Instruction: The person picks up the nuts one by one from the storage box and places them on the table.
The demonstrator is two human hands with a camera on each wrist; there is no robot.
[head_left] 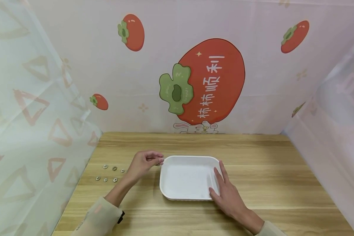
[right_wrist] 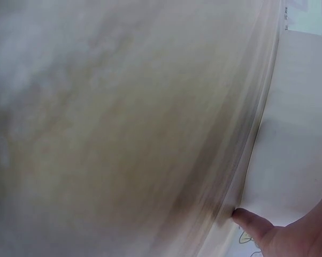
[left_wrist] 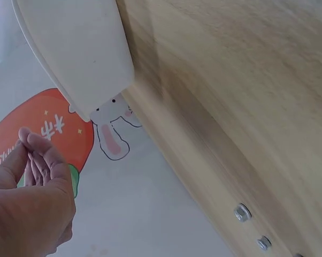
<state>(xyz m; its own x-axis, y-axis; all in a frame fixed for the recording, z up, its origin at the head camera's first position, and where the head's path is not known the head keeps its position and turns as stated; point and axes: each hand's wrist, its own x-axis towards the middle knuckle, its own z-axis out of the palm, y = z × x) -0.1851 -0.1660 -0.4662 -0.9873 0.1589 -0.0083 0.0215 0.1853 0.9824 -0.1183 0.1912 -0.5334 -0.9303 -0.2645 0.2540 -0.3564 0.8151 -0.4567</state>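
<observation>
A white rectangular tray (head_left: pixel 186 178) stands on the wooden table. At its back left corner is my left hand (head_left: pixel 144 163), fingers bent and thumb meeting the fingertips. In the left wrist view, that hand (left_wrist: pixel 35 198) shows no thing at its fingertips; whether something small is hidden between them I cannot tell. My right hand (head_left: pixel 228 196) rests on the tray's right side, its fingers fairly straight and spread. In the right wrist view, the thumb of that hand (right_wrist: pixel 289 238) lies against the white tray (right_wrist: pixel 289 128).
Several small metal nuts (head_left: pixel 114 168) lie in two rows on the table (head_left: pixel 268 183), left of the left hand. Two hex-shaped ones (left_wrist: pixel 242 212) show in the left wrist view. A persimmon-printed sheet (head_left: pixel 253 114) hangs behind the table, with more sheeting at both sides.
</observation>
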